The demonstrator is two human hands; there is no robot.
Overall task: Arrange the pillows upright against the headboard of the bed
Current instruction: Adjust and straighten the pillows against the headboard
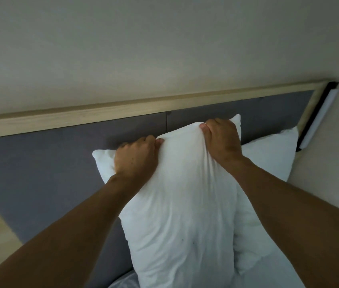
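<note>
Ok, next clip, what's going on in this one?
A person is setting a white pillow on end against the grey headboard. The left hand and right hand both pinch its top edge. A second pillow already leans against the headboard just to the right, partly behind the held one.

Both bare forearms are reaching forward and upward, converging. The left hand (136, 157) is curling closed, fingers clenched, thumb tucked rightward. The right hand (222, 140) is sitting higher, also clenching, knuckles up, thumb pointing left
</note>
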